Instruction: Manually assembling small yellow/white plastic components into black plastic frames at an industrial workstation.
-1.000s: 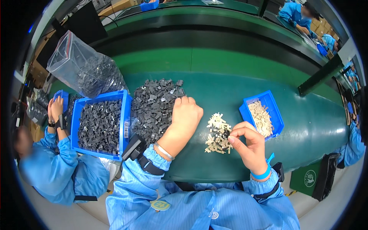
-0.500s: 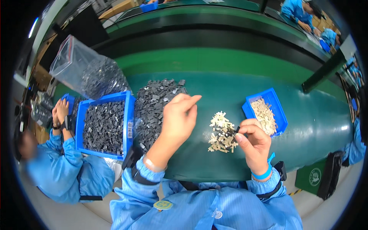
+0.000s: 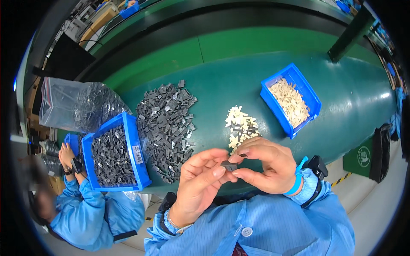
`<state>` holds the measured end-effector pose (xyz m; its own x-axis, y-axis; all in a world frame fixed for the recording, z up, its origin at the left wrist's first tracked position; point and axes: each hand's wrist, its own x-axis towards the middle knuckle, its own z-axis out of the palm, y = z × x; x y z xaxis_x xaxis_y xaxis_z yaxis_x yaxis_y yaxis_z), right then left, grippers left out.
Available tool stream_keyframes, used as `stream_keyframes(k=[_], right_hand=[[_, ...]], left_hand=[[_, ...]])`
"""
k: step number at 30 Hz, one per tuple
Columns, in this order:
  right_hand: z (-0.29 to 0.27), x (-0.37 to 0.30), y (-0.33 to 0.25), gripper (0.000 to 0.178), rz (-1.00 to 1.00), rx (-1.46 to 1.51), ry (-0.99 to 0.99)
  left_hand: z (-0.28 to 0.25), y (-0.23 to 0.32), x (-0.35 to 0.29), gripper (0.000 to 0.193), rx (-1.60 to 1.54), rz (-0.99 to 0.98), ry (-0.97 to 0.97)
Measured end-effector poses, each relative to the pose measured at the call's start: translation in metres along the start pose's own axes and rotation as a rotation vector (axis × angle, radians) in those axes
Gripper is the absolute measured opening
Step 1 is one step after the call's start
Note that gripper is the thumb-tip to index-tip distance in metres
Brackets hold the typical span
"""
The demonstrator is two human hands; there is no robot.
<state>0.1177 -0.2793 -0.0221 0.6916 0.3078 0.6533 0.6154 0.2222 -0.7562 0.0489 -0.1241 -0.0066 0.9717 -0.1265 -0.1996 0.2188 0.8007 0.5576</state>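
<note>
In front of my chest my two hands meet. My left hand (image 3: 198,183) is closed, pinching a small dark grey plastic piece (image 3: 229,165) between thumb and fingers. My right hand (image 3: 271,166) is closed too, its fingertips against that piece, with a small dark bit (image 3: 241,155) at the index finger. Whether this bit is a separate part is too small to tell. Just beyond my right fingers lies a loose pile of small cream-coloured strips (image 3: 240,123) with some dark ones among them. A wide heap of dark grey plastic pieces (image 3: 164,128) lies beyond my left hand.
At the right stands a blue bin (image 3: 308,85) of cream strips. On the left a blue bin (image 3: 143,179) holds dark pieces, with a clear plastic bag (image 3: 60,104) of dark parts behind it. A co-worker (image 3: 92,213) in blue sits at the far left. A dark post (image 3: 348,36) rises at the right.
My left hand has come down and right from beside the dark heap, and my right hand has moved left from the cream pile. They now meet around the dark piece. The view has shifted.
</note>
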Motion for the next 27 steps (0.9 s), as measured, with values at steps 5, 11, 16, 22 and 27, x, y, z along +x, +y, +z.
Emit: stream_keyframes(k=[5,11,16,22,27], right_hand=[[-0.003,0.004,0.002,0.041,-0.011,-0.005,-0.218],[0.007,-0.002,0.0,0.032,0.226,0.054,-0.027],[0.013,-0.008,0.002,0.008,0.472,0.398,0.001],[0.014,-0.007,0.0,0.005,0.549,0.389,-0.042],[0.013,-0.006,0.002,0.006,0.551,0.335,-0.052]], left_hand=[[-0.004,0.002,-0.007,0.03,0.162,0.045,-0.017],[-0.017,-0.001,-0.009,0.024,0.233,0.166,0.057],[-0.013,-0.004,-0.01,0.024,0.482,0.303,0.171],[-0.01,-0.008,-0.008,0.024,0.622,0.37,0.182],[-0.011,-0.009,-0.007,0.024,0.714,0.396,0.189]])
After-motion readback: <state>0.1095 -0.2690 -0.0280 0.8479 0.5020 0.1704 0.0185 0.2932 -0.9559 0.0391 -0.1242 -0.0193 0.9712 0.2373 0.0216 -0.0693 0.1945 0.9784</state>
